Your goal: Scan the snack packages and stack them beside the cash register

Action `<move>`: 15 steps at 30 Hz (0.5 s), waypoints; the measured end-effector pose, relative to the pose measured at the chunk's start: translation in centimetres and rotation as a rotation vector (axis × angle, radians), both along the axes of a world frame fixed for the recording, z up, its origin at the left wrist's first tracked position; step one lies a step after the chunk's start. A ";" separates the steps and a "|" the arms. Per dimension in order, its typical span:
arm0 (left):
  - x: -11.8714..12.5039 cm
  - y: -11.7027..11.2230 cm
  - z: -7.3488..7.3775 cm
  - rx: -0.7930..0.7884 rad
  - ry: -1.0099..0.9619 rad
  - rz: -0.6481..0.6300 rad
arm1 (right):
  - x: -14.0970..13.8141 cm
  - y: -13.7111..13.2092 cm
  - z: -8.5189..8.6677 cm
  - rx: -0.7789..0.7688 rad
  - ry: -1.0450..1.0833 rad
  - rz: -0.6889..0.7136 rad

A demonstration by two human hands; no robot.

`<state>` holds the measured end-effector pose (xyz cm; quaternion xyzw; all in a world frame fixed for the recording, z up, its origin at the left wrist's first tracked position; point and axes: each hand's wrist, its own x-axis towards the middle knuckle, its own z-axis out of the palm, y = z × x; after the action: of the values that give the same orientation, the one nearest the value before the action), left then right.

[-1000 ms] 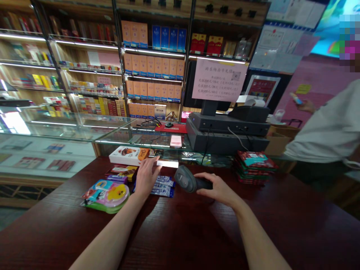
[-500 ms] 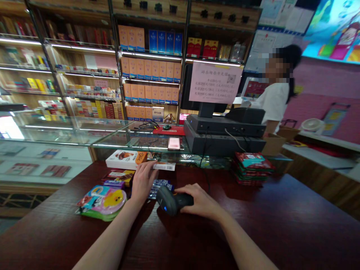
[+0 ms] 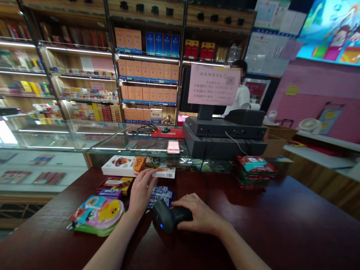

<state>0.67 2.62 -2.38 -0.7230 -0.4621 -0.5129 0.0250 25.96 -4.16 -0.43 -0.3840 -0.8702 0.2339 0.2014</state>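
My right hand [image 3: 201, 216] is closed around the handle of a black barcode scanner [image 3: 162, 216], which shows a blue light and rests on or just above the table. My left hand [image 3: 142, 191] reaches forward with fingers extended, its fingertips by a white box with a barcode [image 3: 167, 173]. Blue-and-white wrapped packets [image 3: 161, 194] lie partly hidden between the hand and the scanner. Left of the hand are a white and orange box [image 3: 119, 165], a yellow and brown chocolate packet [image 3: 125, 185], a purple packet [image 3: 110, 193] and a colourful pouch with a yellow duck [image 3: 98, 214].
A stack of red and green packets [image 3: 254, 168] stands right on the dark wooden table [image 3: 253, 225]. Beyond are a glass counter [image 3: 112, 137] and a cash register [image 3: 225, 131] with a monitor and paper sign. A person [image 3: 236, 95] stands behind it. Stocked shelves line the back.
The person behind the register has moved left, now partly behind the monitor. The view has tilted slightly. My hands keep nearly the same places, with the scanner still in my right hand.
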 end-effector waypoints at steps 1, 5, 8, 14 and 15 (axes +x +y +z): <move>0.0 0.0 0.0 0.000 -0.001 -0.002 | 0.2 0.1 0.2 -0.014 0.024 -0.008; 0.1 0.0 -0.1 -0.012 -0.018 -0.012 | 1.1 1.4 0.6 -0.022 0.207 -0.172; 0.1 -0.1 -0.1 -0.052 -0.026 -0.023 | 1.8 3.2 0.1 -0.045 0.330 -0.284; -0.1 -0.3 0.2 -0.083 -0.054 -0.065 | 2.5 5.6 -1.7 -0.172 0.492 -0.382; 0.0 -0.3 0.3 -0.079 -0.059 -0.072 | 2.6 5.9 -2.1 -0.190 0.532 -0.404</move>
<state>0.62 2.33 -2.12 -0.7241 -0.4564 -0.5158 -0.0357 28.60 1.78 -2.50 -0.4912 -0.6680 0.3610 0.4269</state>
